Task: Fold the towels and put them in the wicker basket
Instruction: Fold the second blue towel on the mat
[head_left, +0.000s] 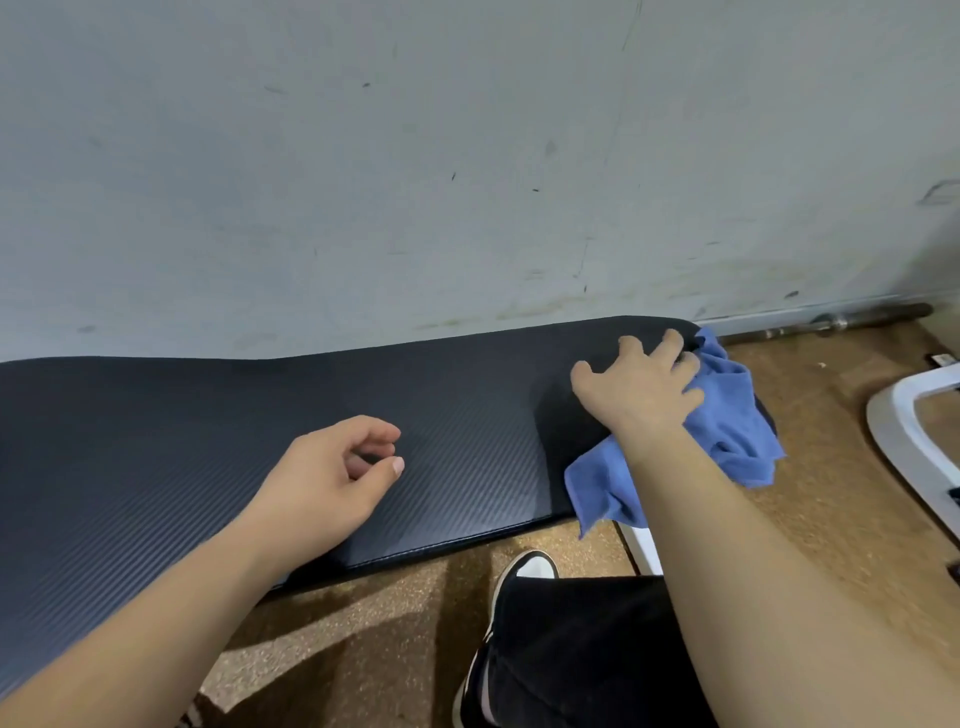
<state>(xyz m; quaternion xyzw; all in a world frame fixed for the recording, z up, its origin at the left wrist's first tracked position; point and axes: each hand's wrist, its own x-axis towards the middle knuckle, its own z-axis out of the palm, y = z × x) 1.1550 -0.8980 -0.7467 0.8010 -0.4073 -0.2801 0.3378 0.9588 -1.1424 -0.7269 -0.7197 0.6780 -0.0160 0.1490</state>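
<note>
Your right hand (641, 395) presses on the crumpled blue towel (727, 431) at the right end of the black padded worktop (208, 441), fingers spread apart. One towel corner hangs over the near edge. Your left hand (332, 478) is over mid-worktop, fingers loosely curled, holding nothing.

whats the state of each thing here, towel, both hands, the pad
blue towel: crumpled, unfolded, draped over the pad's right end
right hand: on the towel, fingers spread, grip unclear
left hand: loosely curled, holds nothing
black pad: flat, bearing the towel
</note>
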